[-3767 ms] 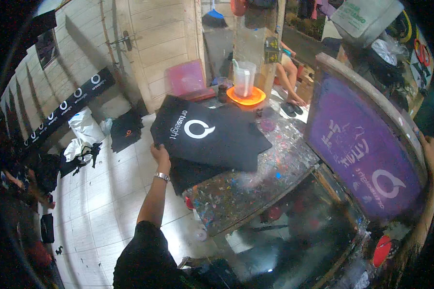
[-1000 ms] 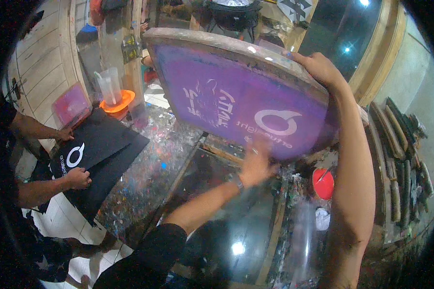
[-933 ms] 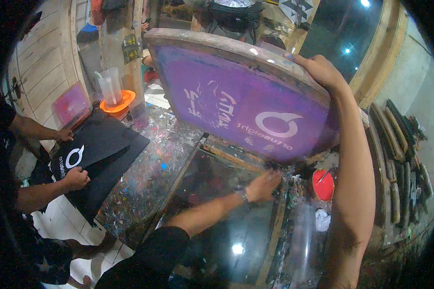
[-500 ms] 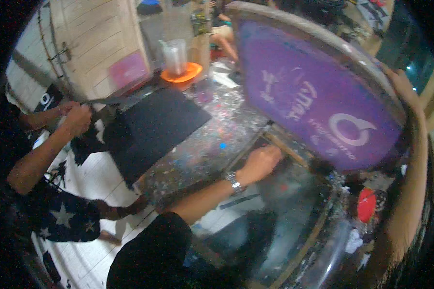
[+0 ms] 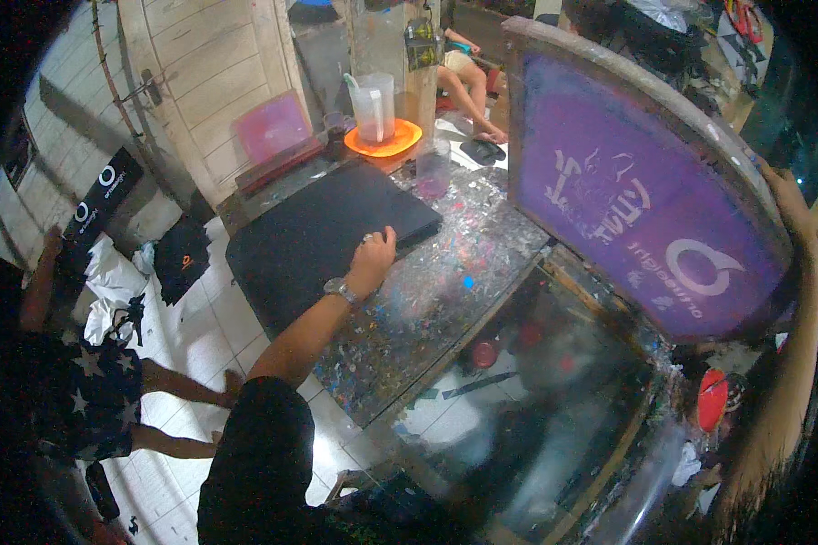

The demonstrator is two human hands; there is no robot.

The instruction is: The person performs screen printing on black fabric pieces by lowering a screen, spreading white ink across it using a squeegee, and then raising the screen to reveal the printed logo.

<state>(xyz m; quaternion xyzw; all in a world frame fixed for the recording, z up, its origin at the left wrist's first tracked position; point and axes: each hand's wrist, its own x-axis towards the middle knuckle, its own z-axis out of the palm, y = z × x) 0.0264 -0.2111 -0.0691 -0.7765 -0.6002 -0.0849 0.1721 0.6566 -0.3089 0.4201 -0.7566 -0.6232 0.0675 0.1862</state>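
Note:
A flat stack of black sheets (image 5: 327, 232), fabric or bags, lies on the paint-spattered table (image 5: 445, 300). My left hand (image 5: 371, 265), with a metal watch at the wrist, reaches to its right edge. Its fingers close at the top sheet's edge; the fingertips are partly hard to make out. At the right, my right hand (image 5: 786, 204) grips the outer rim of a raised printing screen (image 5: 600, 145) with purple mesh and pale lettering and shapes. Below the screen lies a dark glassy printing bed (image 5: 527, 391), bordered by worn strips.
At the far left a co-worker's hand (image 5: 50, 243) holds a black printed strip (image 5: 100, 200). An orange plate (image 5: 386, 138) carries a clear plastic jug (image 5: 373, 104). A red oval object (image 5: 712, 400) sits by my right forearm. Another person's legs (image 5: 468, 86) show beyond the table.
My left hand has moved from over the printing bed, up and left to the black stack. The co-worker's hands have moved away from beside the stack. The screen stays raised in my right hand.

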